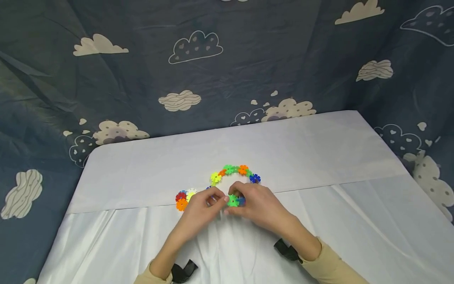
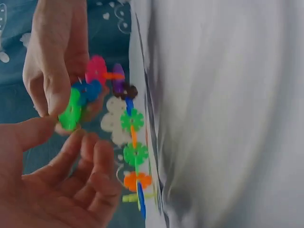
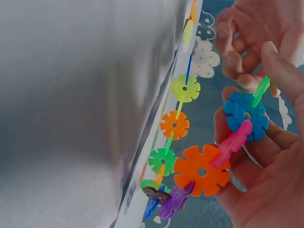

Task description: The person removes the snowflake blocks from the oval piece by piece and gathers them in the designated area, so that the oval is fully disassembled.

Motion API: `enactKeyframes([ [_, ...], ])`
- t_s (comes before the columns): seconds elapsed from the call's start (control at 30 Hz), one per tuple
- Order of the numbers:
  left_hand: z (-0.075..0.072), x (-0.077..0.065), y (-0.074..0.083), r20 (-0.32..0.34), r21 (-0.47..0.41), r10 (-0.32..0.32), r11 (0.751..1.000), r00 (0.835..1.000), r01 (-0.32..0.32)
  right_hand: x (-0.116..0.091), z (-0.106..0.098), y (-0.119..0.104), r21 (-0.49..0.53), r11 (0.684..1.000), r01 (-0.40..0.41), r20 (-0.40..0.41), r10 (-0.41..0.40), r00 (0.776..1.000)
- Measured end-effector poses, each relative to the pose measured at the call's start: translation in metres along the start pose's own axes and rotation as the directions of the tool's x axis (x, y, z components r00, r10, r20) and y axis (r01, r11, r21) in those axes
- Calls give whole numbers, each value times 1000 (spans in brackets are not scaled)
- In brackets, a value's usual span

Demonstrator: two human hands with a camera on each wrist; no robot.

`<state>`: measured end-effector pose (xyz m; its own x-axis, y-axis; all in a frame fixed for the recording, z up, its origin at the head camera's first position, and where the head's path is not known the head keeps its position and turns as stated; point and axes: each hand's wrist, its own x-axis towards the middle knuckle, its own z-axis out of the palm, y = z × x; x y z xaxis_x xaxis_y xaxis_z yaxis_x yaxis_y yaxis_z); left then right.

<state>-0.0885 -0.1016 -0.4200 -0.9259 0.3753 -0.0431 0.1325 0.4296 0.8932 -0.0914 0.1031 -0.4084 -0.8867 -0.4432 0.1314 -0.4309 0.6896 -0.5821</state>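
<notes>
The right hand (image 1: 262, 203) is curled round a blue flower piece (image 3: 237, 109), and the left hand (image 1: 201, 209) pinches the green flower piece (image 1: 232, 203) stuck to it, between both hands. The rest of the bright chain (image 1: 228, 169) bends round past the hands on the white counter (image 1: 319, 154). A red piece (image 1: 180, 196) and an orange piece (image 1: 181, 205) sit beside the left hand

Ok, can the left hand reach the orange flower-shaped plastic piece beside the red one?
Probably yes: the orange piece lies beside the left hand, with nothing seen between them. But the hand points away, towards the bright green flower-shaped plastic piece, so it would likely have to turn back.
</notes>
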Motion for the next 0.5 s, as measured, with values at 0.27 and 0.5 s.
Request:
enactKeyframes([
  [0.27, 12, 3, -3, 186, -321, -89, 936, 979, 146, 0, 2, -2, 92, 993, 69, 49, -74, 996],
  [0.5, 7, 4, -7, 194, -410, -147, 886, 970, 217, 0, -6, 4, 152, 985, 76, 122, -95, 988],
])
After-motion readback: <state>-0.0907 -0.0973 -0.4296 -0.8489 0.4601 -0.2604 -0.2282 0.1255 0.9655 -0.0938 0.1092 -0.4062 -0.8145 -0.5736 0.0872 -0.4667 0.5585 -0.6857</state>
